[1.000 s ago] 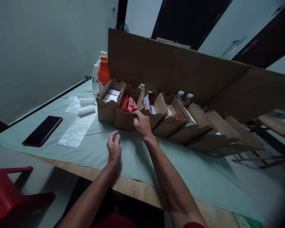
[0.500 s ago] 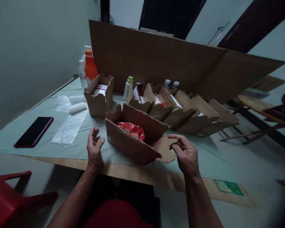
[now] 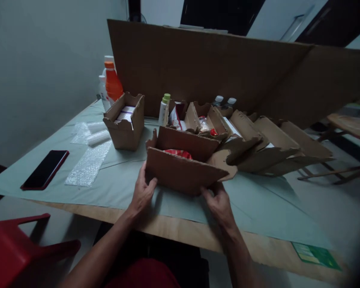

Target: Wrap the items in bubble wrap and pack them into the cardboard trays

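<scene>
Both hands have closed in: left hand (image 3: 142, 191) and right hand (image 3: 218, 201) grip the box (image 3: 184, 170) ends, fingers seemingly clamped, near the table's (image 3: 180, 234) front edge, bare cloth alongside.

The left hand (image 3: 142, 192) grips the near left corner of an open cardboard box (image 3: 183, 170); the right hand (image 3: 219, 202) holds its near right lower edge; a red packet (image 3: 178, 153) lies inside; the box rests on the green-covered counter (image 3: 114, 192); behind stands a row of similar boxes (image 3: 252, 148); to the left lie bubble wrap (image 3: 88, 164) and a dark phone (image 3: 45, 170); an orange bottle (image 3: 112, 84) stands farther back.
</scene>
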Tool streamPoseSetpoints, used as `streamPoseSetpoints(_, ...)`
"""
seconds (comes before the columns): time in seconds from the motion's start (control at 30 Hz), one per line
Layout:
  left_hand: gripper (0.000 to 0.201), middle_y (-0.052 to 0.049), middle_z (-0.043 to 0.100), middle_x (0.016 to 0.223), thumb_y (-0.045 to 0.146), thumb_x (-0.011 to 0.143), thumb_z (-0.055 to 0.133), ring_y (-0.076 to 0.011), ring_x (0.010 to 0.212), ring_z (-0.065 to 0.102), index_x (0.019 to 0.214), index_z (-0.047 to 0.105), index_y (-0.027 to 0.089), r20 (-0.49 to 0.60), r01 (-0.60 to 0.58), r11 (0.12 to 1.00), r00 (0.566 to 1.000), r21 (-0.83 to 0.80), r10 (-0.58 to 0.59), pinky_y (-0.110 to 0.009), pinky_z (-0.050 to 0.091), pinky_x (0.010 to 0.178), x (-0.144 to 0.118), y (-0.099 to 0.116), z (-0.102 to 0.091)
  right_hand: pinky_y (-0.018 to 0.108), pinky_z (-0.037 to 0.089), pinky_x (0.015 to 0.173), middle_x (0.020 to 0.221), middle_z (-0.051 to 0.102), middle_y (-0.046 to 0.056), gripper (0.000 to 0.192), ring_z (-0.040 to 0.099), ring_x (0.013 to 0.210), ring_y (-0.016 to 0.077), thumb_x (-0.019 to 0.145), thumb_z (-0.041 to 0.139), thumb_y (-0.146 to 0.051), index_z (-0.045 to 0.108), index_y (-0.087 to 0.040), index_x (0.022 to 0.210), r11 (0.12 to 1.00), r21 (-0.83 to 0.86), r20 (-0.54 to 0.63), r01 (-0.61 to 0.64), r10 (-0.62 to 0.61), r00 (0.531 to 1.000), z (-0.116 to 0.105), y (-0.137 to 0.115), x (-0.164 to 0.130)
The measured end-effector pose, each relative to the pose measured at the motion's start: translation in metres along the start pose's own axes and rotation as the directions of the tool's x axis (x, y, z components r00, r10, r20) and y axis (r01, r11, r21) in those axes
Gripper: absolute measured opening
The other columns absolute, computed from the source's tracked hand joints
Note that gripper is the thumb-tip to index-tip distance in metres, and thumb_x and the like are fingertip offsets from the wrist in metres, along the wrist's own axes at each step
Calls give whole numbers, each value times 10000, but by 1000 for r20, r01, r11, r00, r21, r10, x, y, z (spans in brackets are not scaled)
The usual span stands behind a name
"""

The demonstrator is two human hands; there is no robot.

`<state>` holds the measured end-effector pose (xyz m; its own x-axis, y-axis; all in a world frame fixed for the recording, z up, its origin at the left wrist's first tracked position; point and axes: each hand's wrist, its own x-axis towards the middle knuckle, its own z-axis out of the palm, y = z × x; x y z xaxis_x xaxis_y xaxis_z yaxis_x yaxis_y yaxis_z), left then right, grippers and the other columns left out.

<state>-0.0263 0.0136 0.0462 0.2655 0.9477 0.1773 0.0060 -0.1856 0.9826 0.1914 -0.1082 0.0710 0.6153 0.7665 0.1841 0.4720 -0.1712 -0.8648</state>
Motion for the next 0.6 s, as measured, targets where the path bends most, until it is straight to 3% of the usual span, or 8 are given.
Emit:
streamPoseSetpoints(0.13,684,-118,437,1584,214,888,480,-253,1485,378,1559,343,200,67,-41,999,997,24,39,-466,245,1268,22,-4,14,383,534,787,998,723,118,437,686,892,270,772,619,-504,607,-185,1070,1000,-17,-41,7,-7,999,2,10,29)
streamPoseSetpoints(0.23,653,-115,504,1530,222,855,518,-264,1440,436,1504,443,210,114,-62,986,992,155,45,-474,310,1233,26,-15,1,390,537,804,1058,732,129,480,694,953,290,818,591,-538,620,-179,1134,997,-58,33,-44,46,998,7,29,19)
streamPoseSetpoints(0.37,455,-146,578,1423,285,802,628,-326,1366,487,1250,661,211,-32,-73,841,994,536,106,-527,363,1174,25,-26,-58,451,518,942,1218,714,149,602,654,1142,331,813,598,-599,650,-180,1243,990,-133,15,-55,57,998,10,55,-4)
streamPoseSetpoints(0.47,396,-178,564,1401,286,817,610,-374,1362,443,1195,681,196,-207,36,730,967,683,146,-593,283,1182,29,-22,-118,458,529,934,1209,721,152,635,671,1105,334,796,588,-615,676,-169,1240,986,-157,-23,-62,59,998,10,62,-7)
streamPoseSetpoints(0.53,422,-184,588,1357,316,818,614,-393,1311,467,1218,673,194,-287,189,525,951,830,113,-594,320,1137,32,-16,-152,454,543,907,1164,738,144,613,689,1059,334,792,587,-607,692,-174,1213,984,-163,-25,-68,64,998,11,62,-4)
streamPoseSetpoints(0.6,399,-190,633,1270,330,844,583,-394,1230,516,1201,681,181,-328,300,314,944,901,39,-561,391,1053,33,-11,-173,450,552,891,1129,750,135,578,695,1049,336,792,589,-594,704,-182,1181,986,-154,-23,-64,61,998,12,59,0)
